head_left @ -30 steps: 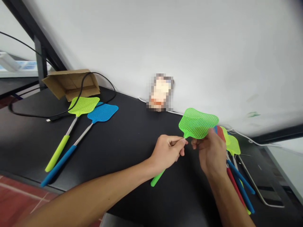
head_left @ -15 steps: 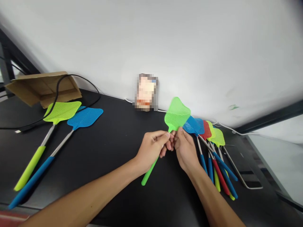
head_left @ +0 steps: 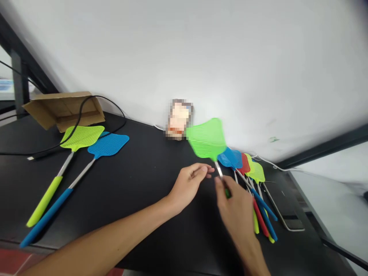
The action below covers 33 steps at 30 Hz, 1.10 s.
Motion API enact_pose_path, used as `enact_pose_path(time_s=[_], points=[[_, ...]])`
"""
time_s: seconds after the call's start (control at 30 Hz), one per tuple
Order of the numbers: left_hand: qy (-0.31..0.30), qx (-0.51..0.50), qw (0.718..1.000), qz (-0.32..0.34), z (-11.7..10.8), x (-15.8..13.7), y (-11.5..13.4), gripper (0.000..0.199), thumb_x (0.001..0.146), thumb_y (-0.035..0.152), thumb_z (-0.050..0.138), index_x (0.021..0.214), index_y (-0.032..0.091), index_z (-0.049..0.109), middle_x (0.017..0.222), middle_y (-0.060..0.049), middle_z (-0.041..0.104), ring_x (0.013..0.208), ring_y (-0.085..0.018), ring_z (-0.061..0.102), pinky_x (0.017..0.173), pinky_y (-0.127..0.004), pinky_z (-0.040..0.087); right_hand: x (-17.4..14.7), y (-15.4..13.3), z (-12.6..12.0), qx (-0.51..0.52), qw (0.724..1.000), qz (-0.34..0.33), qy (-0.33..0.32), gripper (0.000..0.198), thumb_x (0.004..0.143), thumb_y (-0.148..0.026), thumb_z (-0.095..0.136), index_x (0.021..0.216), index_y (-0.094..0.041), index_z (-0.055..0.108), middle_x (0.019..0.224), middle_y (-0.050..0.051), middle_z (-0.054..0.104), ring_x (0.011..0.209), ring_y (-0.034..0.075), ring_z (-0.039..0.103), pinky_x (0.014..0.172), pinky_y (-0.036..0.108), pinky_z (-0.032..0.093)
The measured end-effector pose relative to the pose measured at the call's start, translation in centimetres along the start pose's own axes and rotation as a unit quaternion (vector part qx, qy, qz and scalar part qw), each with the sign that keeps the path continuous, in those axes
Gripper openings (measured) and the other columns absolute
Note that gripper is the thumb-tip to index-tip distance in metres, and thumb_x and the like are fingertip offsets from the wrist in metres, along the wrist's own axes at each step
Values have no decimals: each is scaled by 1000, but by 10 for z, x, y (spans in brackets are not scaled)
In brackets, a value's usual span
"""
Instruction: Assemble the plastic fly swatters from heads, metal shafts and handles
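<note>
Holding 1 green swatter (head_left: 207, 141), right grip (head_left: 234, 199) below head; left grip (head_left: 188, 186) parted, beside shaft (head_left: 219, 169).

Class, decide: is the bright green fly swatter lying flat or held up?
Held up: the right hand grips the bright green fly swatter, with its head raised above that hand.

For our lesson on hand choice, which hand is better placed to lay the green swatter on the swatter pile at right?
Right, probably. The right hand holds the green swatter and is closer to the swatter pile; the left hand, farther off, appears to hold nothing.
</note>
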<state>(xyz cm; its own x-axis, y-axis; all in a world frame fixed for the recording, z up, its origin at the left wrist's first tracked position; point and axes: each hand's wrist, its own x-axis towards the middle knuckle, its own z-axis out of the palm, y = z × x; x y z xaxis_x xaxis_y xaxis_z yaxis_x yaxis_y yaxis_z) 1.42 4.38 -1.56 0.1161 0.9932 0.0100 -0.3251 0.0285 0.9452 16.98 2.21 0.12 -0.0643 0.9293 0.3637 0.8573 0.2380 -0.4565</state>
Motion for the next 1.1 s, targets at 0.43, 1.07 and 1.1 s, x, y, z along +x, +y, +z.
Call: enact_pose_path(time_s=[0.43, 1.07, 1.1], points=[[-57, 102, 993, -15, -1, 3, 0, 21, 92, 22, 50, 86, 15, 69, 90, -6, 73, 80, -16, 65, 75, -28, 48, 0, 85, -17, -452, 891, 38, 10, 28, 103, -33, 46, 94, -16, 67, 93, 11, 65, 85, 25, 62, 58, 32, 27], [232, 772, 576, 135, -196, -145, 58, 29, 98, 40, 50, 112, 19, 65, 115, -10, 67, 102, -29, 62, 94, -46, 47, 4, 91, -29, -440, 897, 19, 32, 38, 102, -44, 44, 96, -15, 67, 84, 12, 63, 82, 31, 62, 58, 35, 33], [224, 796, 552, 107, -200, -143, 57, 33, 99, 42, 48, 111, 18, 66, 115, -12, 68, 102, -31, 61, 93, -48, 47, 5, 85, -29, -430, 901, 1, 50, 40, 101, -45, 44, 101, -14, 67, 88, 14, 64, 86, 33, 61, 61, 36, 35]])
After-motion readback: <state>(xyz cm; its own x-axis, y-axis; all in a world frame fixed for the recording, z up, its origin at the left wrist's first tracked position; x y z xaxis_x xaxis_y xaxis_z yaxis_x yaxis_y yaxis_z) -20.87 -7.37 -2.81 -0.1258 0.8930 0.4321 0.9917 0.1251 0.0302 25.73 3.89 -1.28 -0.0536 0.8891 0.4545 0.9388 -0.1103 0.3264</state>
